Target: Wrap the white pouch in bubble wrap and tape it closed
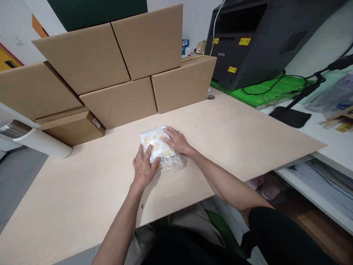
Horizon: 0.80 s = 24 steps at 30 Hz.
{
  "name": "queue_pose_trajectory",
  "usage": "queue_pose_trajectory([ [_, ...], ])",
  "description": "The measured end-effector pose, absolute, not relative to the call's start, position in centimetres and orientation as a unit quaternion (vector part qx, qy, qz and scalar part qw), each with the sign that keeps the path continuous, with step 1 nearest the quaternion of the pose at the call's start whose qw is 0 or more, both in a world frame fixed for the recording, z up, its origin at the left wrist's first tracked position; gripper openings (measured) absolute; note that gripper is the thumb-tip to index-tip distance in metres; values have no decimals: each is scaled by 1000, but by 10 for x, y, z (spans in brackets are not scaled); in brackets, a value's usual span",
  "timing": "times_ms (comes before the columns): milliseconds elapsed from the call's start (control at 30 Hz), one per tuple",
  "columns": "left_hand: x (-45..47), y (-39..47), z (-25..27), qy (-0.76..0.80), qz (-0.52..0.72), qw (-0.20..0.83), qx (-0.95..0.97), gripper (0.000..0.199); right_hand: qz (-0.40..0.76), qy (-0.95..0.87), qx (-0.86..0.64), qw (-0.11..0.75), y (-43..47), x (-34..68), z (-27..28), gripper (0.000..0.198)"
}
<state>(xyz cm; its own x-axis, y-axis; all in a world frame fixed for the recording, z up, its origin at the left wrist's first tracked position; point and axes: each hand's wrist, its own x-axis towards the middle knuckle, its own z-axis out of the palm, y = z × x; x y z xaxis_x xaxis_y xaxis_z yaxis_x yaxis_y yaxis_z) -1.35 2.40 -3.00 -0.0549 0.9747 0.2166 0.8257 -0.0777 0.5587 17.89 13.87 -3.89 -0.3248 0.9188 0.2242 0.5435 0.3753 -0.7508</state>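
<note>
A flat package in clear bubble wrap lies on the pale wooden table. Through the wrap shows a white item with yellow patches, whose kind I cannot make out. My left hand rests on its left near corner, fingers spread and thumb pointing right. Over the right far side lies my right hand, its fingers stretched out across the plastic. Neither hand is wrapped round the package. A bit of orange peeks out beside my left thumb, partly covered.
Several cardboard boxes form a wall behind the package. A white bottle stands at the left. Back right, a dark printer sits above a green surface, with a black stand nearby. The table's front edge is close to my body.
</note>
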Motion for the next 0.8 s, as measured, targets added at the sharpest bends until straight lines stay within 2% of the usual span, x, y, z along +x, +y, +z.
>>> queue_pose_trajectory([
  [200,-11,30,-34,678,261,109,678,69,313,-748,-487,324,145,177,-37,58],
  [333,-12,25,-35,677,277,98,674,74,361,-705,-476,382,147,183,-36,59],
  [467,-12,19,-32,633,266,50,725,87,459,-561,-528,443,154,201,-32,36],
  [533,-11,17,-30,616,239,54,749,85,526,-519,-526,422,154,210,-27,24],
  [633,-9,16,-28,617,228,54,751,73,603,-526,-484,355,149,218,-17,19],
  [800,-2,21,-28,590,281,-4,757,54,626,-561,-447,306,139,217,-8,8],
])
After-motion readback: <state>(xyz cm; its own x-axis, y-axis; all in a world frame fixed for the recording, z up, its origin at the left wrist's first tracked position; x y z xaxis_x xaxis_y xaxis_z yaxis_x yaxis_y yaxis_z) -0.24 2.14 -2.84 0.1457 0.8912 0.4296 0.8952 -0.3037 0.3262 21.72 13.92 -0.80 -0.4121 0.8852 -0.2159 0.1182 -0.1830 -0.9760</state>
